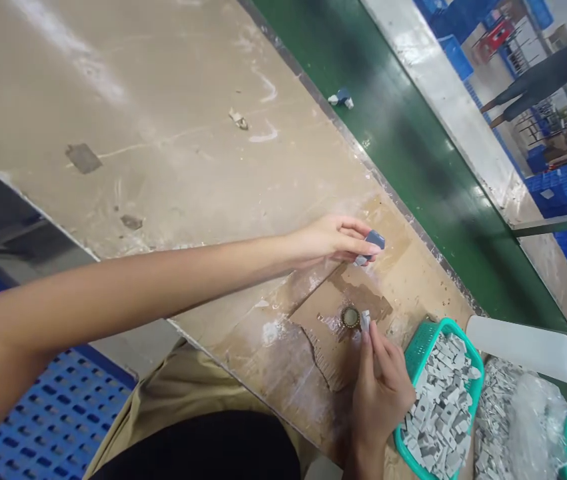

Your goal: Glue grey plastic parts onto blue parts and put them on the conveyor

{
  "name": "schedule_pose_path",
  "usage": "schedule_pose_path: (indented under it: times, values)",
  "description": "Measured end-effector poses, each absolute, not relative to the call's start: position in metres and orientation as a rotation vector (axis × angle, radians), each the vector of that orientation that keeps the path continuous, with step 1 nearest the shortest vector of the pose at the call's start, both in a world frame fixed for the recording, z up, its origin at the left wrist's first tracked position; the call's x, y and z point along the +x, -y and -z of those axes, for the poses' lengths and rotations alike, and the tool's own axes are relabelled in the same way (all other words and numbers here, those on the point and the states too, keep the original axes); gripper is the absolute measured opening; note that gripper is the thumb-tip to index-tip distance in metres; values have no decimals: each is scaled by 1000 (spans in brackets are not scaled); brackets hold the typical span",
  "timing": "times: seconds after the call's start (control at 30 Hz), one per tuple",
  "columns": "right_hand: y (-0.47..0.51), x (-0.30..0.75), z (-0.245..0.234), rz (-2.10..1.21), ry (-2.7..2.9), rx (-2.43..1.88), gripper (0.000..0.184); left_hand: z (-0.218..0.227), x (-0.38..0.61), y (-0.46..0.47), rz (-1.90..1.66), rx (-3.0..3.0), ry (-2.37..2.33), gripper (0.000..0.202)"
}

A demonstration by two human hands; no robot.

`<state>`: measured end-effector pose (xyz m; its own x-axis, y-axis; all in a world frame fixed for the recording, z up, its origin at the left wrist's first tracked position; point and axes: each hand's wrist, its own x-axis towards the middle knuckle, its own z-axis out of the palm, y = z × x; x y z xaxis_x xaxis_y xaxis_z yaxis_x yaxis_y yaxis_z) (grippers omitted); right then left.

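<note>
My left hand (338, 240) is closed around a small dark blue and white part (375, 240), held above the table. Between the thumb and fingers of my right hand (382, 377) is a small light grey piece (365, 321). It is close beside a round bottle cap (350, 317), whose contents I cannot make out. The cap sits on a torn, wet-stained piece of cardboard (333, 360). To the right of my right hand stands a teal basket (413, 350) full of small grey and white pieces (441, 407).
A green conveyor belt (413, 153) runs past the table, carrying another blue and white part (342, 99). At right lie a white bottle (523, 347) and a plastic bag (536, 420) beside more small pieces. Scraps (83, 158) dot the table. A person (548, 77) stands beyond the belt.
</note>
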<state>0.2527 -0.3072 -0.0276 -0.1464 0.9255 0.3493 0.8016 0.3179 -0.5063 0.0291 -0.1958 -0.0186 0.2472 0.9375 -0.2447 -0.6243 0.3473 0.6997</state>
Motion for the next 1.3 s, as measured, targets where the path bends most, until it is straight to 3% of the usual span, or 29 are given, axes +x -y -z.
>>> schedule_pose_path:
  times: [0.13,0.3,0.87,1.1,1.3]
  values:
    - [304,247,28,-168,2074,-1451,21,18,29,197,-1122,550,-718,17]
    - [301,247,30,-104,2111,-1312,21,20,28,199,-1079,577,-681,29]
    - [300,246,29,-148,2157,-1235,36,28,29,202,-1045,817,-697,20]
    - [306,247,16,-349,1814,-1353,27,30,31,206,-989,955,-674,19]
    - [305,247,-1,-327,1647,-1232,25,23,45,223,-926,974,-605,19]
